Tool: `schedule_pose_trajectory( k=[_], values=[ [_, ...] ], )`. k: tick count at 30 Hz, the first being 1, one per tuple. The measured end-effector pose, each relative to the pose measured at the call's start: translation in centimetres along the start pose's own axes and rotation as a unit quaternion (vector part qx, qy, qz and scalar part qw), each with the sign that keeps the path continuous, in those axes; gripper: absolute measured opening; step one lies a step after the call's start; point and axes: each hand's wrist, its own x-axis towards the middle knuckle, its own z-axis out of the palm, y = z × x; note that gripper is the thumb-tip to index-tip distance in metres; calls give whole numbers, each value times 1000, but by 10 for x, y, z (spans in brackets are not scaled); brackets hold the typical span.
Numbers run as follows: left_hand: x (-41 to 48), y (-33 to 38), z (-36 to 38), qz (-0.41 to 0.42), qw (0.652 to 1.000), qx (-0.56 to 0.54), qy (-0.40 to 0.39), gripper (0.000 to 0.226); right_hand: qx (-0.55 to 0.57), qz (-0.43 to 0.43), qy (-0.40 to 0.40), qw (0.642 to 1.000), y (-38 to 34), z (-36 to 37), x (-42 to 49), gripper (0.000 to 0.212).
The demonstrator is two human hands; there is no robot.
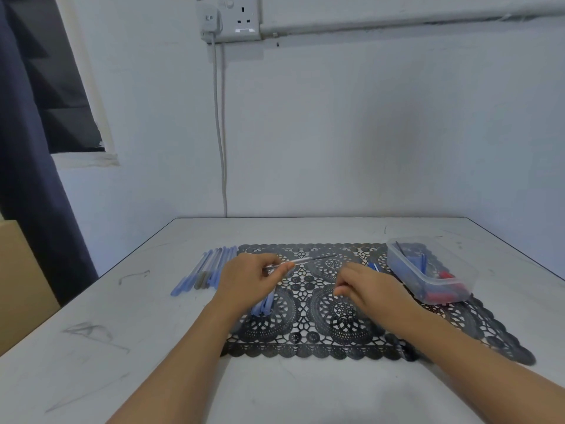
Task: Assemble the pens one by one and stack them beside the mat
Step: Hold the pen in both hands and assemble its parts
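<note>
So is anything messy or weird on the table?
Only small things. The table has dark scribble marks left of the pens, and one grey pen lies among the blue ones. Nothing looks spilled or broken.

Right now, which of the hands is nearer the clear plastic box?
Right. The right hand is over the mat just left of the box; the left hand is farther off, near the mat's left edge.

A grey cable [224, 185] hangs from the wall socket [241, 19].
</note>
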Motion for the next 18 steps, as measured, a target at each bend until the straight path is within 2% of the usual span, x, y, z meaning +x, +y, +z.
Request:
schedule_pose_trajectory(
  k=[4,8,18],
  values=[
    [0,1,0,-3,1000,8,-4,34,68,27,-37,997,1,6,2,17],
    [0,2,0,-3,1000,7,-6,35,68,58,-68,994,4,10,3,15],
    [-1,4,1,-1,1000,14,-14,35,77,72,-71,992,6,10,4,16]
  ],
)
